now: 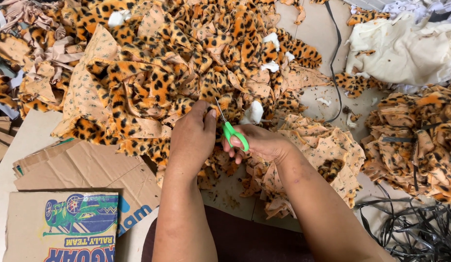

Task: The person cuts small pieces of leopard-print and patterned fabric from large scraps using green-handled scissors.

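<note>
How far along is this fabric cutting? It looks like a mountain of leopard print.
Looks partway. Done, apparently: a smaller stack of pieces beside the right hand. In hand: green-handled scissors in the right hand, the left hand pinching a leopard-print piece. Left: the big leopard-print heap above looks unsorted.

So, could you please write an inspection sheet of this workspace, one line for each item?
Surface: pale table, mostly covered.
Job's things: green-handled scissors at leopard-print fabric pieces.
Clutter: flattened cardboard, printed box, cream cloth, fabric stack.
Grippers: left hand pinches fabric; right hand holds the scissors.
Cables: black cord; dark strap tangle.
Surroundings: nothing seen.
</note>
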